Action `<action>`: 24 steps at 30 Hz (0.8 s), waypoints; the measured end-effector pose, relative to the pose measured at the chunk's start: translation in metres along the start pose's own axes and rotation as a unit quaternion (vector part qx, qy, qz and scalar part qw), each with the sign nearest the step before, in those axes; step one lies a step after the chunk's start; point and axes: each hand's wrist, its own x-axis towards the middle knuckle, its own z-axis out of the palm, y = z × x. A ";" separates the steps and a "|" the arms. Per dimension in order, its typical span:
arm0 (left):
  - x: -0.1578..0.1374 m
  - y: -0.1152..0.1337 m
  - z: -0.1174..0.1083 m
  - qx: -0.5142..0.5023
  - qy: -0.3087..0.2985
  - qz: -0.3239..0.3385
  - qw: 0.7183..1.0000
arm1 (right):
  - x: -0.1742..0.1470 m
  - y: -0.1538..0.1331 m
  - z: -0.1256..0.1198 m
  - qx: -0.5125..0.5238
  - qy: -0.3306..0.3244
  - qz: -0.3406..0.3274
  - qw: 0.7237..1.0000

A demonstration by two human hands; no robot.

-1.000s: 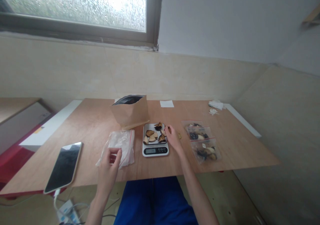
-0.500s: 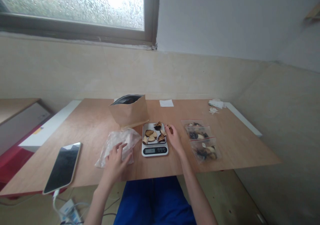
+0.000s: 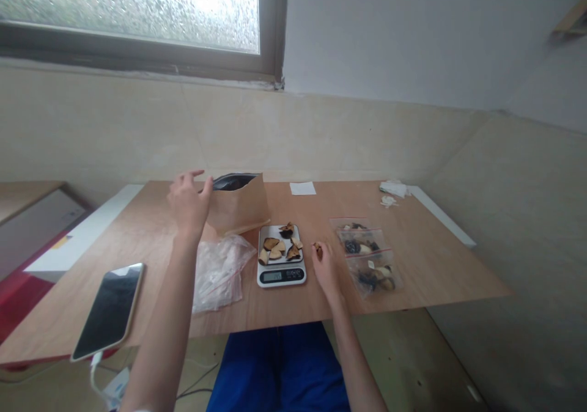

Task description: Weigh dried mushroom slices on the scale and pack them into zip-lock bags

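My left hand (image 3: 189, 201) is raised at the left edge of the brown paper pouch (image 3: 238, 209), fingers apart; whether it touches the pouch is hard to see. The pouch stands upright with its dark-lined mouth gaping. Several dried mushroom slices (image 3: 277, 248) lie on the plate of a white digital scale (image 3: 281, 275), whose display is lit but too small to read. To the right of the scale, my right hand (image 3: 324, 266) is closed on a brown dried mushroom piece (image 3: 318, 250), partly hidden by the fingers. Clear plastic bags (image 3: 220, 271) lie flat left of the scale.
Zip bags of dried mushrooms (image 3: 373, 274) overlap at the right. A phone (image 3: 110, 308) with a charging cable lies at the left front. A white paper (image 3: 302, 188) and crumpled white scraps (image 3: 394, 189) rest at the back, near the tiled wall.
My left hand has risen from above the clear bags to the pouch's left edge. My right hand has drawn slightly back and away from the scale with the mushroom piece.
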 end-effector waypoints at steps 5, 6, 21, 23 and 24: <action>-0.021 -0.005 -0.001 -0.040 -0.078 -0.005 0.996 | 0.014 0.008 -0.005 -0.121 -0.021 -0.042 0.992; -0.032 -0.006 -0.006 -0.054 -0.077 -0.003 0.996 | 0.014 0.004 -0.006 -0.126 -0.017 -0.042 0.991; -0.127 -0.013 -0.039 -0.171 -0.185 -0.021 0.967 | -0.022 -0.162 0.017 -0.081 -0.270 -0.233 0.931; -0.130 -0.011 -0.038 -0.168 -0.183 -0.032 0.968 | -0.011 -0.160 0.031 -0.124 -0.304 -0.188 0.926; -0.132 -0.010 -0.038 -0.168 -0.179 -0.036 0.969 | -0.005 -0.159 0.038 -0.128 -0.316 -0.175 0.924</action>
